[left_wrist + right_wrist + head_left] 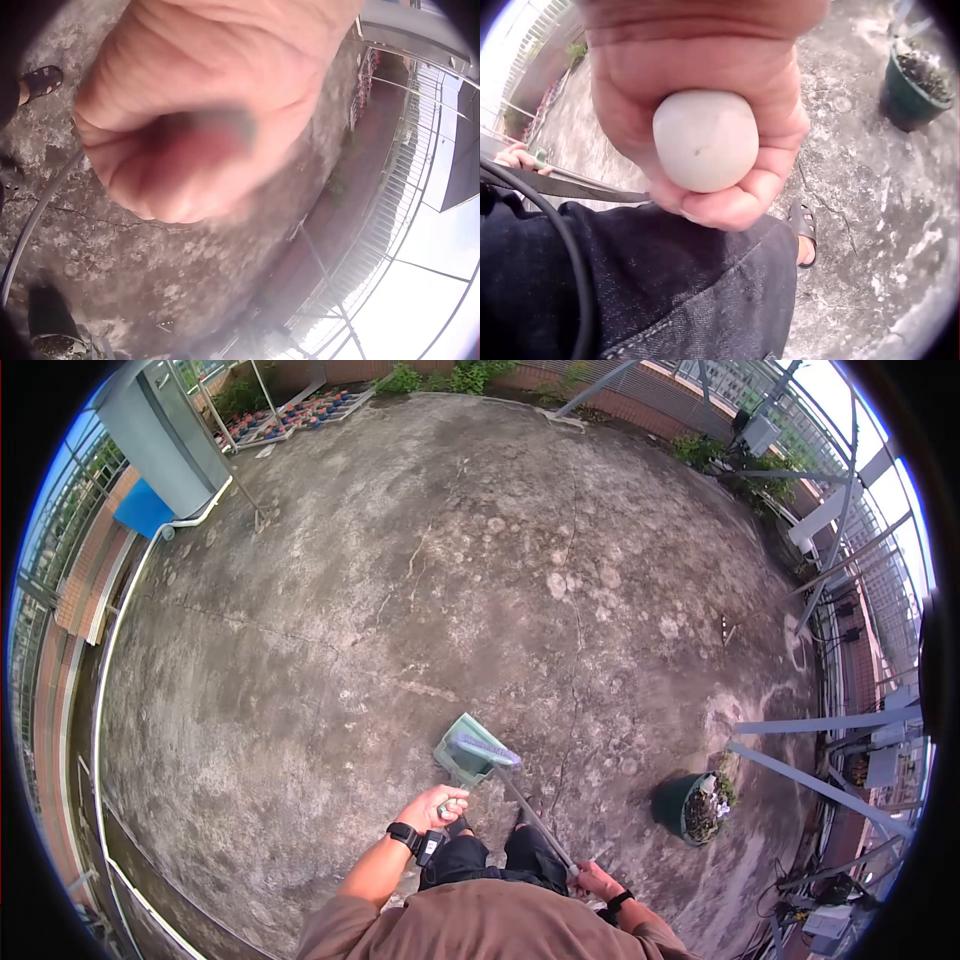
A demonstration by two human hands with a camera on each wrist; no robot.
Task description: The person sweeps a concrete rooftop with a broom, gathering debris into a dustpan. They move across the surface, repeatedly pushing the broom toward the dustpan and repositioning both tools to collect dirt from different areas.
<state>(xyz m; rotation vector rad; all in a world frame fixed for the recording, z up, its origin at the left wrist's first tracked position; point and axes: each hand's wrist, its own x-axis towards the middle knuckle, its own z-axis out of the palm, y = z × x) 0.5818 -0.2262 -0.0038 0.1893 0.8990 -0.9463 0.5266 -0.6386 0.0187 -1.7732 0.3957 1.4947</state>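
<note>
My left hand [436, 808] grips the handle of a green dustpan [448, 752], fingers curled round it. In the left wrist view that fist [210, 90] fills the upper middle and hides most of what it holds. A broom head [487, 750] with purple bristles overlaps the dustpan's opening. From it a grey broom stick [540, 822] slants back to my right hand [597, 882], low beside my right thigh. The right wrist view shows those fingers wrapped round the stick, its rounded white end cap [706, 141] poking out toward the camera.
Stained, cracked concrete [400, 610] spreads all around. To the right stands a dark green plant pot [680, 807], with metal struts [825, 725] beyond it. A white pipe [103, 710] runs along the left edge; a grey cabinet [165, 445] stands at the back left.
</note>
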